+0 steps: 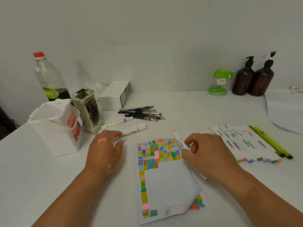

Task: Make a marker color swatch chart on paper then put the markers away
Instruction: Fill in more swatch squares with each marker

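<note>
Over the top right corner of the swatch paper [168,182], your right hand [206,153] pinching a white marker [179,142], left of the paper your left hand [105,146] relaxed, fingers resting on a second marker [132,130], row of markers [242,143] right of it

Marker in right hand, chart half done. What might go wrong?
The right hand pinches a marker over finished swatches on the paper; a stray tip could mark them.
Its lower right corner is folded over; the sheet may shift.
The marker row lies beside that hand and could get knocked.
</note>
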A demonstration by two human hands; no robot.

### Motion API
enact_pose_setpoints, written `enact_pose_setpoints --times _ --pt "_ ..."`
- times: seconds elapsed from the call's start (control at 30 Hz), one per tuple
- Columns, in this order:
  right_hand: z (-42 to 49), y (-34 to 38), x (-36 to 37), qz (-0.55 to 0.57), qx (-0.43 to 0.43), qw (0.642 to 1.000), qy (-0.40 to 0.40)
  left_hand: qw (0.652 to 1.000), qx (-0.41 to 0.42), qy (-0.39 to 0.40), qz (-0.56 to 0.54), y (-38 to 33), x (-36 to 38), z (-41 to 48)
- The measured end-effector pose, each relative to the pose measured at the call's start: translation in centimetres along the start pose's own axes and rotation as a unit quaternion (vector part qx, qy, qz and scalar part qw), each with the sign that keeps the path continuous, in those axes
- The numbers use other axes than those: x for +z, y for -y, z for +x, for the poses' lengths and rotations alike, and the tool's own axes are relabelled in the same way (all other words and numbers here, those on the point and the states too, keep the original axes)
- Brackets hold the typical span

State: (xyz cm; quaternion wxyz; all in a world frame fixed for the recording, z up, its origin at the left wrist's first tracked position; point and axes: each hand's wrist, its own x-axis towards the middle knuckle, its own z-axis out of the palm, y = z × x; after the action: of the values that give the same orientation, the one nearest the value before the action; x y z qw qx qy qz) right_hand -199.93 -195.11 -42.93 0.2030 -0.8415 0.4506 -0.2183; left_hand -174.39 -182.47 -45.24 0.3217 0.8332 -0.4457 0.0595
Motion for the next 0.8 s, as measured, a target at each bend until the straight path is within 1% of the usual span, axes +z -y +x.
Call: enact_pose_setpoints --times 0.13,0.23,0.37,0.5,0.7,0.8 --pt "0.2 -0.6 0.5 -0.055 0.015 0.998 0.013 0.997 -0.024 0.030 0.066 0.3 0.6 0.0" --pt "0.3 -0.7 0.7 -0.078 0.022 0.997 0.010 0.994 -0.043 0.042 0.091 0.4 0.8 0.2" --pt "0.3 -1.1 0.9 -0.087 0.015 0.996 0.004 0.992 -0.044 0.027 0.119 0.6 1.0 0.2" --pt "0.4 -1.4 1.0 -0.099 0.006 0.995 -0.006 0.994 -0.034 0.004 0.108 0.6 1.0 0.1" --pt "0.4 -1.3 0.8 -0.079 0.002 0.996 -0.026 0.995 -0.011 0.041 0.088 0.3 1.1 0.0" --pt "0.2 -0.8 0.7 -0.054 -0.012 0.998 -0.038 0.998 -0.013 0.047 0.030 -0.3 0.8 -0.1"
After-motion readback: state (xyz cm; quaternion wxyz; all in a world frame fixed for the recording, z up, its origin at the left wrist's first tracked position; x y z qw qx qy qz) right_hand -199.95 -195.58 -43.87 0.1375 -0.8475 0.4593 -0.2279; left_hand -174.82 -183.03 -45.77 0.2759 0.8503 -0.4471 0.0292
